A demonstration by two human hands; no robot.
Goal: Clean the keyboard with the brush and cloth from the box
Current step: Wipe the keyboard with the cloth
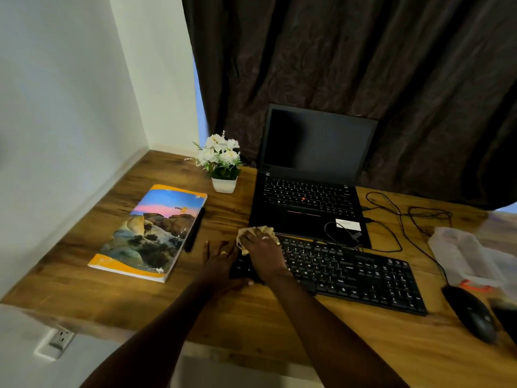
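A black keyboard lies across the wooden desk in front of an open laptop. My right hand presses a crumpled beige cloth onto the keyboard's far left corner, fingers curled over the cloth. My left hand holds the keyboard's left end, fingers spread on the desk beside it and thumb at the near edge. A clear plastic box sits at the right edge of the desk. No brush shows clearly.
A colourful book with a black pen beside it lies at the left. A white flower pot stands behind it. A black mouse and loose cables lie to the right. Dark curtains hang behind.
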